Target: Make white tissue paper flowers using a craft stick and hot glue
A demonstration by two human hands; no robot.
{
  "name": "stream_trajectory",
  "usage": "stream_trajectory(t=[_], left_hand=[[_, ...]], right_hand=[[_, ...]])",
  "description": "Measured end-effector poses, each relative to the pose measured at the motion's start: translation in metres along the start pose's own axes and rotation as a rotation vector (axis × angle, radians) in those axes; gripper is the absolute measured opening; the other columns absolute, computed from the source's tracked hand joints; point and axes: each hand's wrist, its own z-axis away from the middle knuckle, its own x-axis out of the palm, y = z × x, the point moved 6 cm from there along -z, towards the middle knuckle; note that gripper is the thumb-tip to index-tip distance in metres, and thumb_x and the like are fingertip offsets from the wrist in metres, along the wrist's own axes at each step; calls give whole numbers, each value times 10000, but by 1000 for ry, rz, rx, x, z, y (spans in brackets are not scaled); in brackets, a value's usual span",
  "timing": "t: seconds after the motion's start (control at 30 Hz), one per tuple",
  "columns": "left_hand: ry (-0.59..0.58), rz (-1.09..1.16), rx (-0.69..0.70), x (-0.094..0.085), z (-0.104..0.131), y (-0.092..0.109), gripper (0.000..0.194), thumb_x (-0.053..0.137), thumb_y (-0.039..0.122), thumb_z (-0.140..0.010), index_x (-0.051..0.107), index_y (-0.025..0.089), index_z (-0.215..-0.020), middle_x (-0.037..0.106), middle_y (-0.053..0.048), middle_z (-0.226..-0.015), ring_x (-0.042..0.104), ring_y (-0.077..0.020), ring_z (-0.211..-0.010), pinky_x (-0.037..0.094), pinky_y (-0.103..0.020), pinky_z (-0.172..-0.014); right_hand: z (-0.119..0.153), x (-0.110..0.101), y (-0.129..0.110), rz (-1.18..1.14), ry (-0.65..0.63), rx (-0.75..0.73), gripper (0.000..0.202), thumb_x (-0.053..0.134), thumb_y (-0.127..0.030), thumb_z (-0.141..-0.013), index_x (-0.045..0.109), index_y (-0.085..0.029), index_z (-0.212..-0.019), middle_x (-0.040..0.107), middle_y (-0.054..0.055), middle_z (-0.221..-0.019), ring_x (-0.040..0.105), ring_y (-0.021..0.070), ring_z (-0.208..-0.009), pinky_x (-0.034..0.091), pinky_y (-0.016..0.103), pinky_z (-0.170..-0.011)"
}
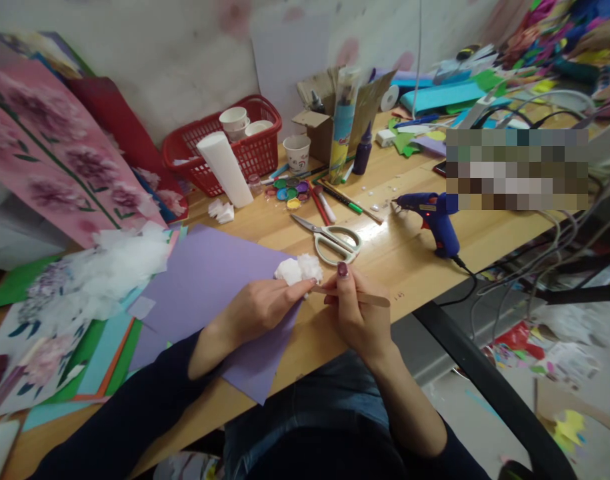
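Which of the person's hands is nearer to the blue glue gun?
The right hand. It grips a wooden stick, to the left of the blue glue gun and nearer the person; the left hand is farther left, at the white fluff.

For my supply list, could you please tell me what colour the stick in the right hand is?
The stick is light brown, best seen in the head view.

Angling both forearms (409,403) inward! Holding the left hand (257,308) back-up, front-left of the scissors (323,231); pinching with the right hand (362,327), thumb uppermost, just in front of them.
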Motion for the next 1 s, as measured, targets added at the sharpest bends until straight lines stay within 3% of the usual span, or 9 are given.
stream_trajectory(t=[0.2,0.43,0.57,0.7,0.83,1.0], left_hand=[[-63,26,-77,8,4,-5,349,420,152,-967,466,181,-1312,728,-54,-858,708,-158,-762,590,-297,-754],[30,-73,-9,0,0,0,308,437,138,-966,488,166,-1269,719,-46,-843,679,-151,-722,540,-265,-696],[37,-136,-74,-2,2,-2,145,474,179,-959,616,169,-986,670,-24,-719,621,-139,-630,446,-241,-589],[-65,-216,-113,2,4,-2,304,489,278,-965,648,182,-725,606,-11,-600,550,-118,-547,343,-243,-512],[-55,-218,-117,0,4,1,320,476,276,-973,692,187,-755,594,-5,-565,534,-112,-527,308,-239,-482],[42,-267,-72,-3,7,6,279,470,269,-980,695,175,-846,591,17,-547,516,-106,-488,276,-240,-438]], right_hand=[[0,2,-3,109,-14,-64,392,364,-367,-1001,567,-204,-708,617,-6,-550,585,114,-485,422,236,-512],[1,3,-4,183,-26,-106,382,357,-341,-1002,572,-205,-718,622,2,-556,583,126,-490,410,246,-520],[5,4,-4,241,-30,-132,383,357,-341,-1002,577,-207,-719,624,3,-549,589,130,-488,404,246,-516],[7,3,-8,287,-14,-185,388,367,-343,-1005,582,-200,-716,639,6,-548,596,126,-480,405,242,-514],[8,3,-9,292,7,-202,374,395,-328,-1001,589,-195,-710,651,3,-540,605,120,-478,419,233,-516],[11,1,-7,253,36,-218,346,418,-300,-994,617,-182,-736,661,-6,-551,623,111,-476,441,214,-511]])
